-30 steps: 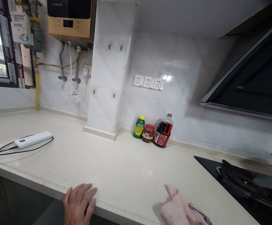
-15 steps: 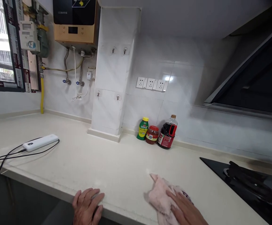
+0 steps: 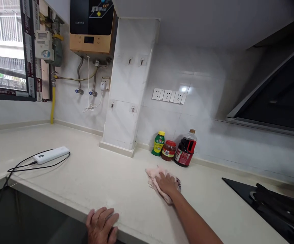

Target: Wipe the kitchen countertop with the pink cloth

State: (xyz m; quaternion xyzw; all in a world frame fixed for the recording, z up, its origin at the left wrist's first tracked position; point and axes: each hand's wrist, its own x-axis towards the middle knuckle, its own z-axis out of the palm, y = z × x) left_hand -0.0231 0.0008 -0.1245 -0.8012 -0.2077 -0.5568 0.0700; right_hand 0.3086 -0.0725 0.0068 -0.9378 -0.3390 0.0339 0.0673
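Note:
A pale pink cloth (image 3: 153, 173) lies bunched on the cream countertop (image 3: 126, 189), a short way in front of the bottles. My right hand (image 3: 166, 183) presses down on it from above, the fingers spread over the fabric and holding it against the surface. Part of the cloth is hidden under the palm, and a dark-patterned edge shows at its right side. At the counter's front edge rests my left hand (image 3: 101, 222), its fingers lying on top, slightly apart, with nothing in them.
Against the wall stand a green squeeze bottle (image 3: 158, 144), a red-lidded jar (image 3: 168, 150) and a large bottle of dark sauce (image 3: 185, 149). A black gas stove (image 3: 271, 203) sits at right, below a range hood (image 3: 276, 95). A white power bank (image 3: 51, 155) with a black cable lies at left.
My right hand has pushed the cloth forward and to the left, toward the bottles. The left hand stays on the counter edge. The camera view has shifted slightly.

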